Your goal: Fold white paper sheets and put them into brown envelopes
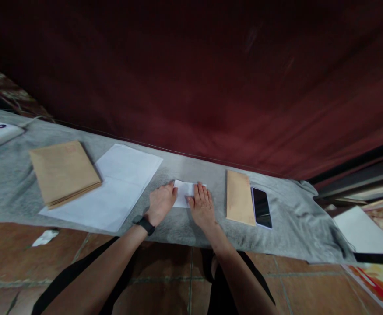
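Note:
A small folded sheet of white paper (182, 200) lies in front of me on the grey cloth. My left hand (161, 202), with a black watch on its wrist, is closed at the paper's left edge, its fingertips gripping there. Flat on the right part of the paper rests my right hand (202, 206), fingers stretched out and pressing down. To the left is a stack of large white sheets (125, 168), partly under a pile of brown envelopes (65, 170). One more brown envelope (240, 197) lies to the right of my right hand.
A phone (261, 208) lies just beside the single envelope. The grey cloth (293, 218) covers a long narrow surface backed by a dark red sheet (191, 87). A white device (1, 133) with a cable sits far left. Tiled floor (165, 271) shows below, with a crumpled white scrap (45, 237).

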Motion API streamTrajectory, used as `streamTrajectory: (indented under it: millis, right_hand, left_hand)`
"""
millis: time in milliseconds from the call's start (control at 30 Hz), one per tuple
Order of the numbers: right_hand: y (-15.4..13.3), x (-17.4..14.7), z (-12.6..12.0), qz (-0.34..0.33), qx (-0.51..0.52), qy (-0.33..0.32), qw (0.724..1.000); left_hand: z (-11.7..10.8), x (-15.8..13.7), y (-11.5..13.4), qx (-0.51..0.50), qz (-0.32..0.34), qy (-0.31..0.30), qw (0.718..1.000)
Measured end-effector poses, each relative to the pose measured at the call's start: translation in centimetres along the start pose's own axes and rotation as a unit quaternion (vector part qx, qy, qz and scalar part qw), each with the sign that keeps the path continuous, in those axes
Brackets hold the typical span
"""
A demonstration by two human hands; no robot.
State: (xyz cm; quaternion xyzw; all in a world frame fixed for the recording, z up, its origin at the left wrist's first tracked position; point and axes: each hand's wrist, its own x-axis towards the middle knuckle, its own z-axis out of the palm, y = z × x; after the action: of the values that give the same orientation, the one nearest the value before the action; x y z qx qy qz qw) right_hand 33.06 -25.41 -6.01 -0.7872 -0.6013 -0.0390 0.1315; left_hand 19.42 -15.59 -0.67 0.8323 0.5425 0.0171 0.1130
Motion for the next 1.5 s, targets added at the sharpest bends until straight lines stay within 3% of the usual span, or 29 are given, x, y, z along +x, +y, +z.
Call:
streamTrajectory:
  millis: [100, 200, 300, 367, 433, 667, 1500]
  right_hand:
    - [0.0, 0.0, 0.3, -0.004, -0.005, 0.001, 1.000]
    - [0.1, 0.0, 0.4, -0.004, -0.006, 0.005, 1.000]
    - [0.3, -0.2, 0.7, -0.006, -0.013, -0.002, 1.000]
    - [0.5, -0.4, 0.8, -0.020, -0.027, -0.021, 0.999]
    - [0.7, -0.6, 0.8, -0.033, -0.045, -0.039, 0.998]
    - [0.9, -0.6, 0.4, -0.039, -0.074, -0.049, 0.995]
    - [5.2, -1.4, 0.0, 0.032, -0.009, 0.019, 0.999]
  left_hand:
    - [-0.1, -0.1, -0.1, -0.005, 0.000, 0.008, 1.000]
    - [0.1, -0.6, 0.4, -0.016, 0.034, 0.069, 0.997]
    - [1.3, -1.6, 1.7, -0.053, 0.163, 0.119, 0.978]
    - [2.7, -2.3, 2.6, -0.079, 0.262, 0.105, 0.956]
    - [3.9, -2.8, 3.3, -0.083, 0.297, 0.075, 0.948]
    - [5.0, -2.5, 3.0, -0.071, 0.260, 0.042, 0.962]
    - [5.1, -2.5, 1.3, 0.002, 0.183, 0.090, 0.979]
